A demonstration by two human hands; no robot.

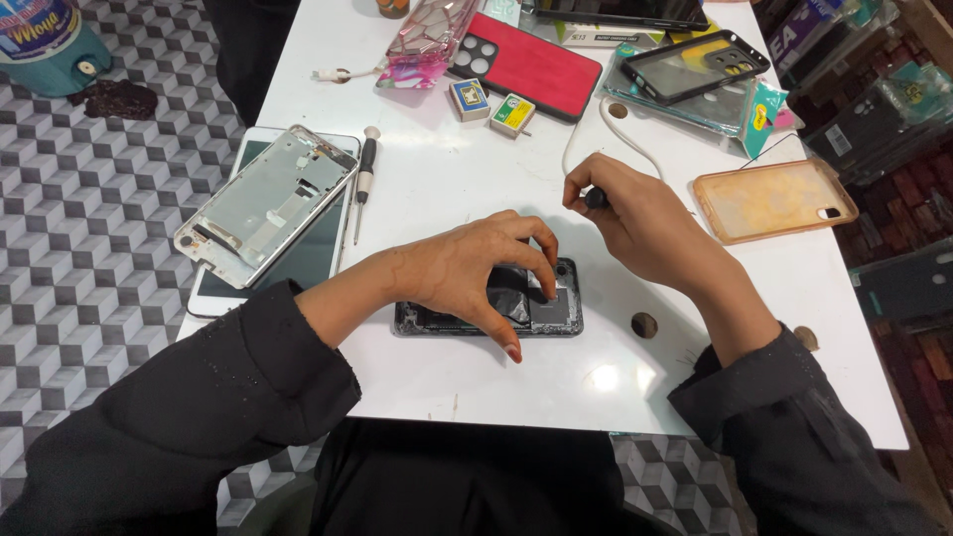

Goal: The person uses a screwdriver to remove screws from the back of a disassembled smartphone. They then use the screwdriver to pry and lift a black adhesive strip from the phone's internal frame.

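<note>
Nearest the camera, two black sleeves (179, 417) are reaching in over the near edge of the white bench (467, 382). The left hand (467, 273) is arching over an opened smartphone (541, 310) lying flat near the bench's front edge, its fingertips (544, 266) pressing down on the exposed inside, so this grip is spread and bearing on the phone rather than closing round it. Just to the right and slightly farther off, the right hand (645, 223) is curling tightly round a small dark-handled tool (596, 199), probably a screwdriver; its tip is hidden behind the fingers.

The phone is looking light, stiff and thin, but fragile with its back off: dark film and small parts are showing, and the glossy bench is likely letting it slide. Holding it by the long edges or pinning it flat from above, as the left hand is doing, seems the safest purchase; pressing on the loose film or bare parts could damage them.

Going left to right across the rest: a metal phone frame (263, 203) is resting on a white device, a slim screwdriver (365, 164) is lying beside it, a red phone case (531, 65) is sitting farther back, and a clear orange-tinted case (774, 199) is lying at the right.
</note>
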